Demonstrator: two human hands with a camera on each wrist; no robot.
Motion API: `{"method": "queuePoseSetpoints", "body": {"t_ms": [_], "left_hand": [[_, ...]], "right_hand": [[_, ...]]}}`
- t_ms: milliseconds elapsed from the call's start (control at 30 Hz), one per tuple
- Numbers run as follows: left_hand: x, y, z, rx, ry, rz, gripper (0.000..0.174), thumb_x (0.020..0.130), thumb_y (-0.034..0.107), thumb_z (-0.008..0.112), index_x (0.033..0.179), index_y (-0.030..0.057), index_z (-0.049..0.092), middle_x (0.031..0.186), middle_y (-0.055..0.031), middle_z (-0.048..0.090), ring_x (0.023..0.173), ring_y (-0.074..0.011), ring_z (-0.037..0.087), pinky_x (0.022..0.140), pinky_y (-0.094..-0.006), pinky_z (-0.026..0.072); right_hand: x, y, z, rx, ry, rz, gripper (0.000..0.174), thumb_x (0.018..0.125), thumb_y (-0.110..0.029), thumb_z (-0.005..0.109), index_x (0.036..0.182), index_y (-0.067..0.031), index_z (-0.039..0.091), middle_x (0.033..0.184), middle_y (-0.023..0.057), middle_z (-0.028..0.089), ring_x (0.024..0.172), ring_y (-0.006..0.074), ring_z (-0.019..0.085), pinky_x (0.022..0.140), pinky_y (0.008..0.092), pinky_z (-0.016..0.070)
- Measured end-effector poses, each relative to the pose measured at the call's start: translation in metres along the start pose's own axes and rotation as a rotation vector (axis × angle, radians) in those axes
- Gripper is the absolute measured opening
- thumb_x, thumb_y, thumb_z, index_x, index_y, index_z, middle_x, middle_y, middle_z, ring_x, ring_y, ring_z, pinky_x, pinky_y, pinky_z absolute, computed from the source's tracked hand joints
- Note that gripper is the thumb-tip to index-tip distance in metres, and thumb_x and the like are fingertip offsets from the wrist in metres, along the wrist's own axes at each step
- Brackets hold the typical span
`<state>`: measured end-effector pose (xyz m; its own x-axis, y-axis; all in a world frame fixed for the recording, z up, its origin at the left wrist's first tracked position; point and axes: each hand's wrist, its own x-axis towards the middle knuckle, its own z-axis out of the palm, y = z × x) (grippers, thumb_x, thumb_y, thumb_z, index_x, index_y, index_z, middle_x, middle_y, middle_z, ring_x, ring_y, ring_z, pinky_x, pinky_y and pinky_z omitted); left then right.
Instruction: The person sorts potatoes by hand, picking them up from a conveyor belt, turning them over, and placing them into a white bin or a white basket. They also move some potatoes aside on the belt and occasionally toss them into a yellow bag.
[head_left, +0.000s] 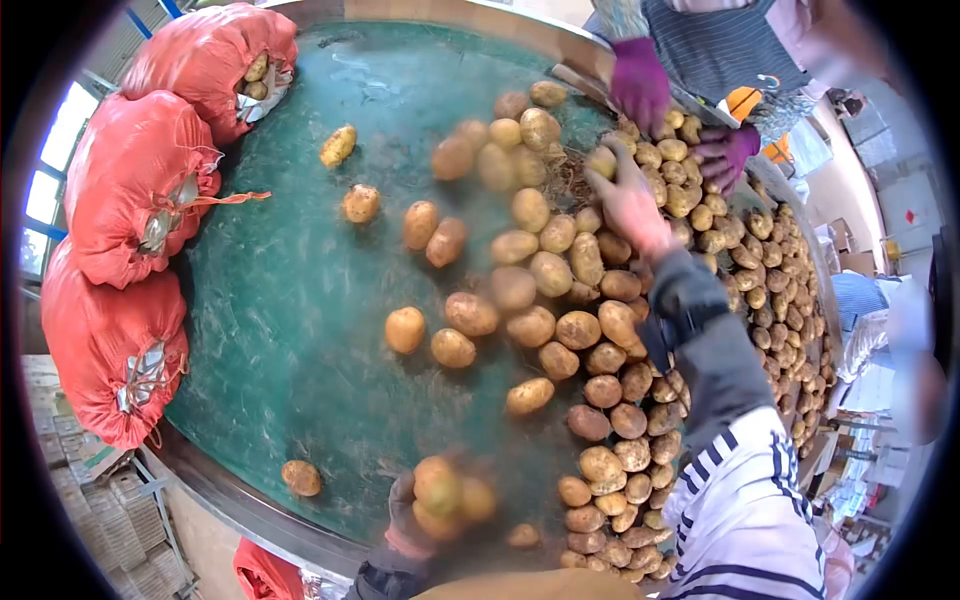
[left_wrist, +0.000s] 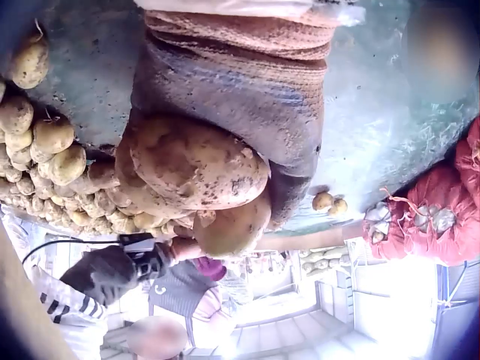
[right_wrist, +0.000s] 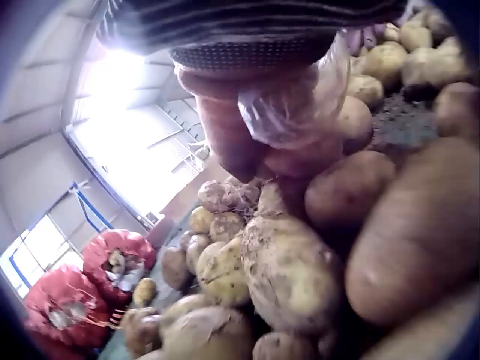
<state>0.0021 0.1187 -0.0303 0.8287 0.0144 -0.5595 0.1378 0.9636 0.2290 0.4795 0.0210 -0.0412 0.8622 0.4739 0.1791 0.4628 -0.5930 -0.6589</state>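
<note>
In the head view my gloved left hand (head_left: 408, 520) is low over the green table, holding several potatoes (head_left: 437, 487). The left wrist view shows the gloved hand (left_wrist: 232, 105) curled round large potatoes (left_wrist: 199, 165), its fingertips partly hidden. My gloved right hand (head_left: 632, 200) reaches to the pile's upper part, its fingers at a yellowish potato (head_left: 602, 162). In the right wrist view the right hand (right_wrist: 262, 127) is over potatoes (right_wrist: 289, 274), its fingertips hidden.
Three red sacks (head_left: 135, 190) line the left edge of the green table (head_left: 290, 400). Loose potatoes (head_left: 405, 330) lie mid-table, with a dense pile (head_left: 775, 290) at the right. Another person's purple-gloved hands (head_left: 640, 85) touch the pile at the top.
</note>
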Motion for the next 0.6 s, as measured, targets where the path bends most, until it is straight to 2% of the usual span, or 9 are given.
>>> {"method": "queuePoseSetpoints", "body": {"t_ms": [33, 100, 200, 233, 333, 400, 433, 533, 600], "left_hand": [[0.000, 0.003, 0.010, -0.019, -0.035, -0.004, 0.087, 0.087, 0.072, 0.049, 0.150, 0.0134, 0.039, 0.148, -0.0270, 0.041, 0.124, -0.0515, 0.051, 0.105, -0.0708, 0.0359], [0.001, 0.002, 0.015, -0.217, -0.140, -0.023, 0.089, 0.086, 0.072, 0.051, 0.155, 0.0179, 0.033, 0.153, -0.0270, 0.035, 0.126, -0.0525, 0.050, 0.104, -0.0725, 0.0356], [0.003, -0.006, 0.006, -0.555, -0.269, -0.060, 0.092, 0.085, 0.072, 0.053, 0.158, 0.0213, 0.028, 0.157, -0.0255, 0.030, 0.128, -0.0529, 0.048, 0.102, -0.0743, 0.0362], [0.002, -0.006, 0.005, -0.544, -0.257, -0.048, 0.092, 0.085, 0.071, 0.054, 0.158, 0.0212, 0.028, 0.157, -0.0248, 0.030, 0.128, -0.0529, 0.047, 0.101, -0.0746, 0.0369], [0.000, -0.009, -0.006, -0.565, -0.172, -0.040, 0.092, 0.086, 0.069, 0.055, 0.158, 0.0204, 0.025, 0.157, -0.0230, 0.031, 0.129, -0.0522, 0.047, 0.099, -0.0745, 0.0395], [-0.001, -0.008, -0.009, -0.416, -0.186, -0.030, 0.092, 0.086, 0.068, 0.055, 0.157, 0.0196, 0.025, 0.156, -0.0219, 0.032, 0.130, -0.0514, 0.046, 0.099, -0.0741, 0.0406], [-0.001, -0.003, -0.003, -0.248, -0.233, -0.015, 0.091, 0.086, 0.068, 0.056, 0.157, 0.0192, 0.026, 0.155, -0.0215, 0.034, 0.131, -0.0510, 0.045, 0.099, -0.0740, 0.0409], [-0.002, 0.002, 0.012, -0.212, -0.254, 0.007, 0.085, 0.084, 0.055, 0.067, 0.151, 0.0127, 0.037, 0.147, -0.0182, 0.041, 0.129, -0.0435, 0.048, 0.102, -0.0649, 0.0448], [0.002, -0.001, 0.019, -0.240, -0.268, 0.061, 0.079, 0.084, 0.046, 0.072, 0.148, 0.0096, 0.042, 0.144, -0.0165, 0.044, 0.128, -0.0384, 0.050, 0.103, -0.0593, 0.0472]], "right_hand": [[-0.036, -0.016, -0.011, -0.068, 0.033, -0.114, 0.058, 0.090, -0.031, 0.066, 0.137, -0.0039, 0.047, 0.119, 0.0218, 0.062, 0.108, 0.0301, 0.062, 0.095, 0.0405, 0.0493], [-0.108, -0.100, -0.037, 0.325, -0.075, 0.089, 0.056, 0.087, -0.025, 0.070, 0.132, 0.0016, 0.051, 0.115, 0.0166, 0.065, 0.103, 0.0235, 0.064, 0.091, 0.0372, 0.0514], [-0.198, -0.136, -0.033, 0.283, -0.448, -0.085, 0.062, 0.083, -0.023, 0.075, 0.136, -0.0008, 0.052, 0.115, 0.0153, 0.066, 0.104, 0.0226, 0.064, 0.091, 0.0363, 0.0521], [-0.214, -0.162, -0.039, 0.506, -0.711, 0.092, 0.068, 0.084, -0.028, 0.074, 0.140, -0.0002, 0.048, 0.124, 0.0186, 0.062, 0.114, 0.0273, 0.062, 0.096, 0.0387, 0.0496], [-0.243, -0.168, -0.008, 0.386, -0.670, -0.426, 0.055, 0.086, -0.021, 0.071, 0.133, -0.0024, 0.051, 0.125, 0.0215, 0.059, 0.117, 0.0365, 0.058, 0.098, 0.0434, 0.0487], [-0.214, -0.150, 0.012, 0.097, -0.331, -0.887, 0.041, 0.091, -0.023, 0.066, 0.125, -0.0020, 0.057, 0.128, 0.0207, 0.058, 0.119, 0.0374, 0.057, 0.099, 0.0455, 0.0479], [-0.189, -0.152, 0.019, 0.178, -0.400, -0.670, 0.034, 0.092, -0.022, 0.064, 0.120, -0.0020, 0.061, 0.131, 0.0199, 0.057, 0.122, 0.0390, 0.055, 0.101, 0.0482, 0.0467], [-0.090, -0.123, 0.054, -0.519, -0.126, -0.909, 0.038, 0.094, -0.024, 0.057, 0.127, -0.0069, 0.058, 0.134, 0.0195, 0.052, 0.121, 0.0356, 0.054, 0.100, 0.0476, 0.0467], [-0.026, -0.116, 0.094, -0.515, -0.098, -0.446, 0.044, 0.089, -0.025, 0.058, 0.129, -0.0080, 0.055, 0.128, 0.0176, 0.054, 0.111, 0.0337, 0.058, 0.091, 0.0477, 0.0492]]}}
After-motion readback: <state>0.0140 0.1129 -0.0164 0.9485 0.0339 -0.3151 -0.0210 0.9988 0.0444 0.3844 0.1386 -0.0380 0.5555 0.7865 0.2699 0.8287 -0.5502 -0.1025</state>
